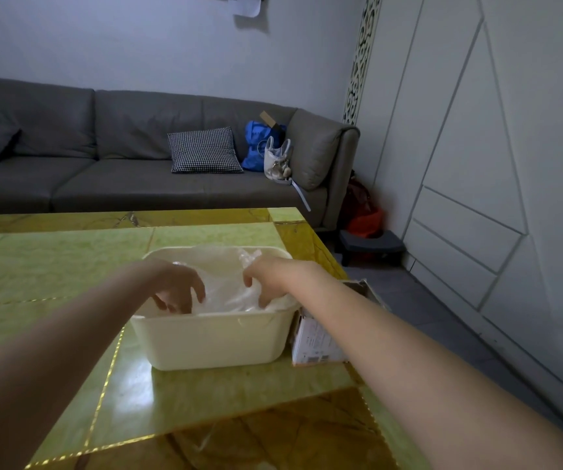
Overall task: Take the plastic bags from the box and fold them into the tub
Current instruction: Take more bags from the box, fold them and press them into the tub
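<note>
Clear plastic bag (229, 283) sits in the tub (212, 340), both hands' grips (180, 288) (261, 283) clutching it; box (314, 340) beside right grip, contents hidden.

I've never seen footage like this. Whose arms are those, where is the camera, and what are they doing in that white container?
No machine here: these are a person's two bare arms, filmed by one wide camera worn on the head, looking forward and down. That is why the arms seem to grow out of the bottom corners.

On the green and gold table stands a white tub with clear plastic bags inside. Both hands reach into it. The left hand has its fingers curled down into the plastic, and the right hand does the same at the other side, so they seem to be tucking or pressing a bag in. Just right of the tub, partly behind the right arm, sits a cardboard box. Behind the table is a grey sofa.
</note>
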The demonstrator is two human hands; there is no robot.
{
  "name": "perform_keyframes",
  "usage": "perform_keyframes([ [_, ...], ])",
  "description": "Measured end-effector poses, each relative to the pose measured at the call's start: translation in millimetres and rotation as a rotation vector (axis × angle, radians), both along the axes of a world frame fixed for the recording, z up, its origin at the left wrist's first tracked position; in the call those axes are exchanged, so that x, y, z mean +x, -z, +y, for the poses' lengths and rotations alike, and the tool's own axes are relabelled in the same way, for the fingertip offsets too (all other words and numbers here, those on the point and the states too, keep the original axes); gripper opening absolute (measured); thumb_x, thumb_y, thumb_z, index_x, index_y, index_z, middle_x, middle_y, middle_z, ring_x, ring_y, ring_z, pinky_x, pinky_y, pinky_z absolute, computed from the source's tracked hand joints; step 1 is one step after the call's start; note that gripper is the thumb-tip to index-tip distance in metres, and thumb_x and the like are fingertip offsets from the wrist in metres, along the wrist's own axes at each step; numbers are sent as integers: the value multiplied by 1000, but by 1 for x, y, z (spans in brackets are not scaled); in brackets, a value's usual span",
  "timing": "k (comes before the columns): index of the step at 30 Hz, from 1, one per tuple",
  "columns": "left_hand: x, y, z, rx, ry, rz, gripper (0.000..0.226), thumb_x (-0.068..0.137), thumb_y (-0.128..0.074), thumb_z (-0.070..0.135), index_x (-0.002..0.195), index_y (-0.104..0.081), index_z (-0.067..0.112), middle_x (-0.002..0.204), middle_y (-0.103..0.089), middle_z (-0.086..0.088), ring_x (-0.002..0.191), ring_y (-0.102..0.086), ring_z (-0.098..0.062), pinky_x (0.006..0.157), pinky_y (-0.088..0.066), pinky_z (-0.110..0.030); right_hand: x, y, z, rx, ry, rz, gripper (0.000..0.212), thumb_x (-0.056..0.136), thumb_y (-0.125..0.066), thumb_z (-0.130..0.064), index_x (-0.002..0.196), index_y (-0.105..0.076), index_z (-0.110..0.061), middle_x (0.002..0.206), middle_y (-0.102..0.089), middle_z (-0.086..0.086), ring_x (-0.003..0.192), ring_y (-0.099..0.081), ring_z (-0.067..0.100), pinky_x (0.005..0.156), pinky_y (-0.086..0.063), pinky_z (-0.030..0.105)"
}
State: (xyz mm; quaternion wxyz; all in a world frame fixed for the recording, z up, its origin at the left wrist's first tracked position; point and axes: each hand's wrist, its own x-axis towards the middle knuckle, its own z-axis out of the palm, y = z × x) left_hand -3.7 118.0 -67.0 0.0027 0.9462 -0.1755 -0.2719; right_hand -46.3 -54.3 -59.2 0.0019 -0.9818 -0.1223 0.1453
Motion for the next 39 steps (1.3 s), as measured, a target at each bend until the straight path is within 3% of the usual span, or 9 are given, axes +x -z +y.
perform_keyframes([
  [4, -5, -32, -10, -92, 32, -288, 29, 85, -63, 11, 114, -62, 14, 111, -65, -7, 96, -61, -20, 79, -49, -25, -14, -29, -26, 336, 105, -211, 18, 92, -56, -13, 107, -64, -10, 100, -60, 3, 88, -62, 19, 75, -46, 27],
  [6, -13, -39, -27, -209, 75, -547, 18, 89, -55, 11, 103, -66, 12, 104, -67, -7, 92, -62, -21, 77, -49, -28, -22, -41, -47, 346, 200, -339, 15, 90, -54, -10, 92, -68, -6, 75, -63, 1, 64, -63, 15, 72, -52, 29],
  [8, -27, -41, -51, -387, 195, -575, 18, 90, -52, 10, 101, -66, 11, 102, -67, -6, 94, -63, -19, 81, -51, -28, -31, -43, -65, 315, 278, -273, 14, 88, -58, -11, 81, -67, -4, 61, -62, 1, 54, -59, 14, 65, -53, 29],
  [14, -64, -30, -103, -411, 540, -404, 24, 90, -58, 22, 113, -63, 17, 115, -64, 3, 104, -56, -10, 85, -41, -17, -53, -11, -85, 223, 436, 145, 27, 84, -70, -20, 103, -64, -2, 81, -64, 5, 70, -62, 16, 62, -52, 23],
  [24, -69, -12, -124, -93, 642, -521, 29, 89, -57, 35, 116, -61, 27, 117, -59, 5, 118, -38, -17, 94, -33, -30, -54, 10, -112, 411, 449, 47, 21, 94, -54, -17, 96, -70, -3, 82, -66, 6, 68, -59, 14, 60, -45, 22],
  [27, -69, -14, -126, -57, 648, -520, 30, 90, -55, 34, 118, -61, 26, 117, -59, 4, 119, -37, -18, 96, -32, -32, -52, 11, -117, 463, 492, -26, 26, 97, -45, -13, 96, -66, 4, 92, -68, 19, 79, -66, 28, 74, -55, 38],
  [31, -70, -16, -129, -69, 626, -504, 31, 89, -55, 34, 120, -59, 28, 116, -58, 6, 119, -34, -18, 95, -29, -32, -52, 5, -111, 573, 497, -76, 46, 92, -55, -42, 100, -61, 2, 87, -68, 18, 70, -63, 23, 73, -55, 37],
  [35, -73, -17, -129, -64, 612, -504, 38, 89, -55, 34, 127, -51, 30, 120, -54, 7, 120, -33, -19, 95, -28, -33, -52, 4, -109, 548, 461, -222, 53, 86, -60, -49, 99, -63, 2, 92, -67, 18, 71, -58, 22, 68, -49, 36],
  [39, -75, -16, -128, -73, 598, -508, 44, 89, -55, 34, 132, -46, 32, 125, -51, 8, 120, -32, -18, 98, -28, -34, -55, 0, -109, 854, 476, -9, 45, 85, -58, -53, 74, -62, -9, 70, -61, 7, 63, -57, 18, 64, -49, 29],
])
